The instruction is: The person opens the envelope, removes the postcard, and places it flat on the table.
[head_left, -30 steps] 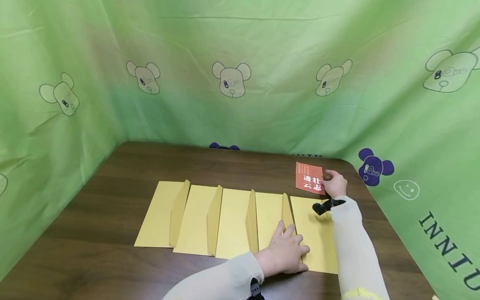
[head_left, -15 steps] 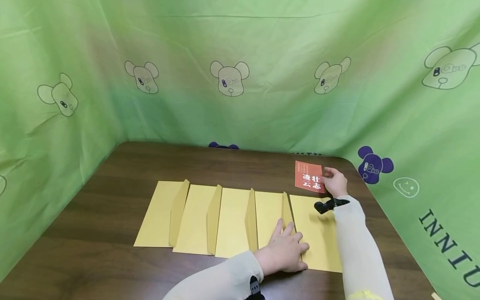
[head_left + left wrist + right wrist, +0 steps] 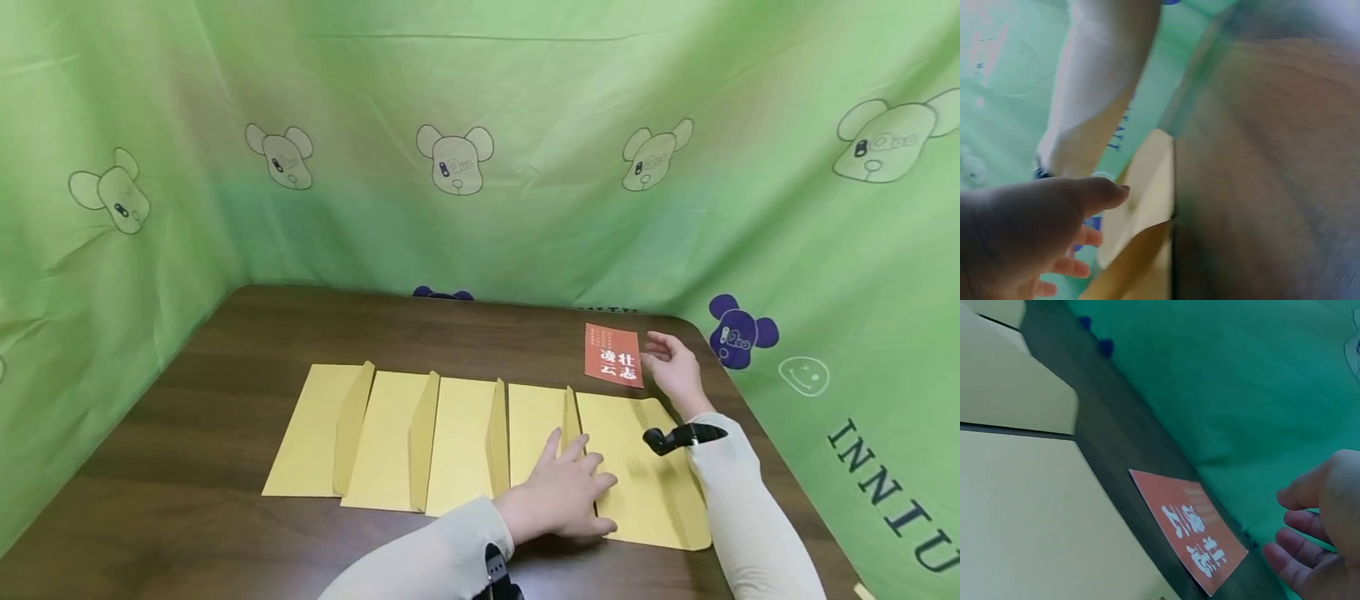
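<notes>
A red card [image 3: 613, 355] with white characters lies on the table behind the rightmost yellow envelope [image 3: 630, 500]. My right hand [image 3: 673, 373] is just to the right of the card, fingers loosely bent. In the right wrist view, a gap separates this hand [image 3: 1325, 531] from the card [image 3: 1191, 528], and nothing is held. My left hand [image 3: 562, 496] has its fingers spread over the meeting edges of the two rightmost envelopes. The left wrist view shows its thumb straight beside the envelope [image 3: 1147, 181], whose flap side extends to the right in the head view.
Several more yellow envelopes [image 3: 382, 442] stretch leftward in an overlapping row, flaps raised on their right sides. They lie on a dark wood table [image 3: 150, 467]. Green printed cloth [image 3: 360, 225] hangs around the table's back and sides.
My right hand has let go of the red card and drawn slightly right, its forearm shifting right to uncover the last envelope's flap. My left hand stays nearly in place.
</notes>
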